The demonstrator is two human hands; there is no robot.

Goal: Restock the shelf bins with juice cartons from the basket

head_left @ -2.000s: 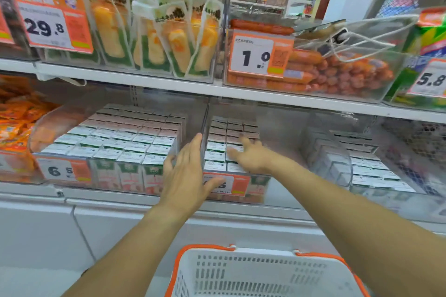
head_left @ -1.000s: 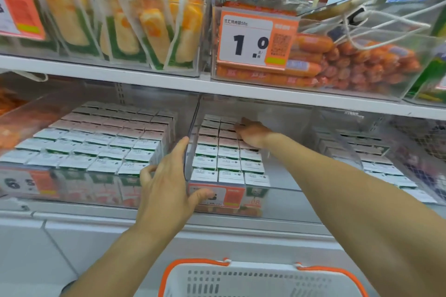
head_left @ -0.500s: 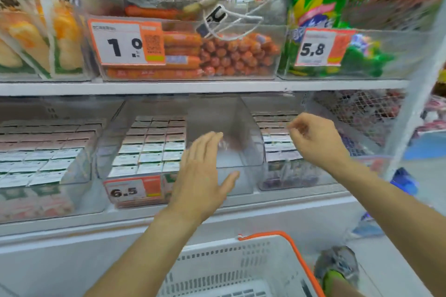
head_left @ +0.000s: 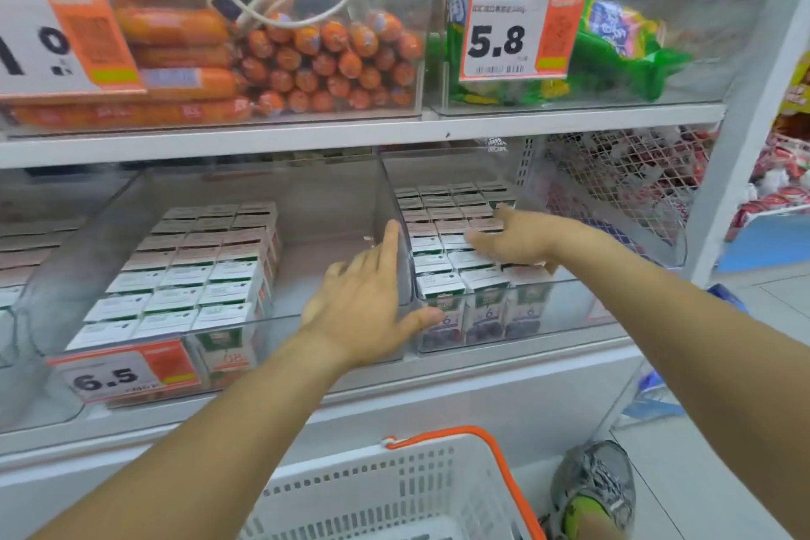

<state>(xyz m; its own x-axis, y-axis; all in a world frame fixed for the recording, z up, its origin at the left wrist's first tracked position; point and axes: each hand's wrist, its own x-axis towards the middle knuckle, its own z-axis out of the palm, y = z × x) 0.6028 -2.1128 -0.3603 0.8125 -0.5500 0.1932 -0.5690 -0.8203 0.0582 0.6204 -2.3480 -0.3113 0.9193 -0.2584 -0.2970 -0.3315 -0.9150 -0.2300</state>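
Two clear shelf bins hold rows of juice cartons. The middle bin (head_left: 333,320) has green cartons (head_left: 188,276) filling its left part, its right part bare. The right bin (head_left: 565,303) is packed with purple cartons (head_left: 447,228). My left hand (head_left: 372,303) lies with straight fingers against the wall between the two bins, thumb on the right bin's front. My right hand (head_left: 517,239) rests flat on top of the purple cartons. Neither hand holds a carton. The white basket (head_left: 394,491) with an orange rim stands on the floor below.
The upper shelf (head_left: 350,132) carries a bin of orange sausages (head_left: 307,57) and a bin of green snack bags (head_left: 613,57). A white shelf post (head_left: 745,136) rises at the right, wire mesh beside it. A shoe (head_left: 596,491) stands next to the basket.
The view has swung right, from the left and middle bins to the middle and right ones. My right hand went from the middle bin's cartons to the right bin's. My left hand followed to the dividing wall.
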